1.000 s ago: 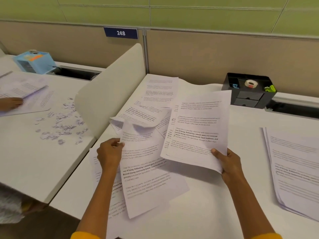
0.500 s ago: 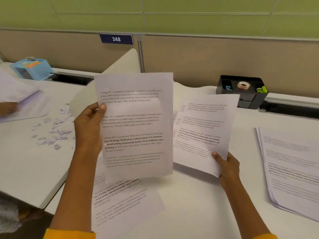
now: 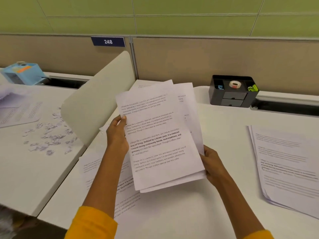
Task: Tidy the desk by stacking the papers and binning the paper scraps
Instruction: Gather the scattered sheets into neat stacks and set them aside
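Left hand: the left hand (image 3: 117, 135) grips the left edge of the sheets (image 3: 160, 135), thumb on the printed face, fingers curled behind the paper.
Right hand: the right hand (image 3: 211, 163) grips the lower right corner of the same sheets, thumb on top, fingers underneath.
Sheets: a few printed pages held between the two hands above the desk (image 3: 224, 126), tilted with the top edge away from the person; the pages are fanned and not squared, with edges of the back ones showing at the top and right.
Loose pages: more printed pages (image 3: 103, 171) lie flat on the desk under and just beside the left forearm, below the held sheets.
Stack: a pile of papers (image 3: 284, 164) lies on the desk well to the right of the right hand, apart from it.
Scraps: torn paper scraps (image 3: 48, 135) are scattered on the neighbouring desk to the left, beyond the divider (image 3: 96, 104), well apart from the left hand.
Organizer: a black organizer (image 3: 233, 92) stands at the back of the desk against the partition, holding a tape roll (image 3: 234, 84).
Blue box: a light blue box (image 3: 22, 73) sits at the far left, at the back of the neighbouring desk.
Sign: a blue plate (image 3: 108, 41) reading 248 is on the partition.
Sleeves: yellow sleeves (image 3: 91, 223) show at the bottom edge.
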The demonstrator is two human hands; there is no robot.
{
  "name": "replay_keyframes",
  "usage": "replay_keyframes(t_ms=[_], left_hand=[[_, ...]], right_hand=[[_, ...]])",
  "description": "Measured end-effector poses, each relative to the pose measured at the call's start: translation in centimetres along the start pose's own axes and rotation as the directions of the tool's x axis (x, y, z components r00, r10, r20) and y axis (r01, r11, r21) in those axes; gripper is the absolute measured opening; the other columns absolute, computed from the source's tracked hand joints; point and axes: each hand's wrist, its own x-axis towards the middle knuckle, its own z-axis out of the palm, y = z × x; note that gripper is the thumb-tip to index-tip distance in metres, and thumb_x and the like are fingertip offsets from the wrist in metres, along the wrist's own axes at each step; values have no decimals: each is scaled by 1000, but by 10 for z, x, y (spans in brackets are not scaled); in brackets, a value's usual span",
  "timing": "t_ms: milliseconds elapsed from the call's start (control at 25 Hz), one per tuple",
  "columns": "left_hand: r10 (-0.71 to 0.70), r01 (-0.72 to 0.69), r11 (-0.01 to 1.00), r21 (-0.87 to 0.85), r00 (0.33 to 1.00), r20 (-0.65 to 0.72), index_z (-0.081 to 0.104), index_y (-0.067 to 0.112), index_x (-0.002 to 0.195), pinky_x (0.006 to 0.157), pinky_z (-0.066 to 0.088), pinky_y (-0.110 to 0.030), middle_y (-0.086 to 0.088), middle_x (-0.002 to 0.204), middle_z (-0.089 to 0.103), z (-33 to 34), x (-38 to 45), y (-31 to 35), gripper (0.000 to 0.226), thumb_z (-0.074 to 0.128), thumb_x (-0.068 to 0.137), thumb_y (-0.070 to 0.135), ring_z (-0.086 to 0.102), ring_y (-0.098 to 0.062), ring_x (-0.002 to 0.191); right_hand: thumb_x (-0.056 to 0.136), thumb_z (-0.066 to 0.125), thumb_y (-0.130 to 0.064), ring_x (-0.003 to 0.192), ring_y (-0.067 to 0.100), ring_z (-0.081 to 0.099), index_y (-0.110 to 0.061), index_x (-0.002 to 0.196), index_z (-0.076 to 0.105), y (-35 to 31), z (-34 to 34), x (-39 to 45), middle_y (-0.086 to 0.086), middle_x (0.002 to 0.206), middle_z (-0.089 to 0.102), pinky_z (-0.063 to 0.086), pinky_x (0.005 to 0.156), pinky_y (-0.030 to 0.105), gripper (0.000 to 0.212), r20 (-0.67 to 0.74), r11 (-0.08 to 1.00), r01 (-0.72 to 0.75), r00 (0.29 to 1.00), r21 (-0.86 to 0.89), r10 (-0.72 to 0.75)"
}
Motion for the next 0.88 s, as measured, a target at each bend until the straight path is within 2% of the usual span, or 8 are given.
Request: replay_keyframes(t_ms=[120,320,440,560,640,720,800,880], left_hand=[[-21,21,1000,-16,1000,16,61,20,94,60,56,-27,1,91,67,-1,1,-9,9,58,91,12,64,-12,78],[-23,23,1000,7,998,-52,65,27,94,85,54,-40,-6,112,67,2,3,-20,24,65,85,5,64,-22,102],[-17,18,1000,14,999,-32,66,28,93,87,53,-41,-5,105,69,3,0,-22,24,66,84,5,65,-22,100],[0,0,998,71,1000,5,64,20,103,83,55,-37,-4,100,69,-3,-2,-25,18,63,88,12,66,-19,94],[60,-49,972,228,997,-40,63,14,109,86,54,-38,-9,104,68,-19,2,-31,20,61,90,20,65,-21,98],[180,-92,832,547,978,-108,63,13,110,93,49,-43,-12,112,65,-45,8,-39,24,62,89,25,60,-26,106],[261,-55,493,868,961,-87,61,15,115,99,41,-45,-13,122,60,-72,10,-49,38,68,83,34,50,-33,117],[186,-46,138,989,982,20,56,22,123,105,25,-51,-9,137,47,-89,4,-60,56,72,75,47,26,-36,135]], right_hand=[[71,74,-27,86,20,72,-6,108,67,1,-5,1,6,96,75,57,70,29,43,26,999,-29,999,18,29],[91,43,-55,94,18,70,-18,108,68,-2,-10,6,2,102,74,54,85,37,47,-6,980,-190,982,58,190],[73,77,-30,88,22,71,-12,103,70,-2,-6,3,10,104,73,56,75,34,36,17,996,-71,997,-61,72],[74,77,-12,82,26,70,-10,97,69,3,-6,6,11,98,74,57,72,35,24,-109,991,-25,994,-135,10],[79,72,-9,82,25,69,-9,100,67,4,-9,7,6,96,73,57,70,32,22,-209,993,-21,978,-117,-4],[80,71,-6,80,20,69,-8,102,65,4,-17,8,2,94,71,58,67,26,23,-300,999,3,954,-36,-14],[80,70,-4,78,16,68,-6,104,64,5,-26,8,3,95,70,57,63,21,25,-373,999,18,928,47,1],[80,70,-3,83,19,67,-5,109,63,8,-31,8,8,100,69,57,67,24,30,-422,994,4,905,114,45]])
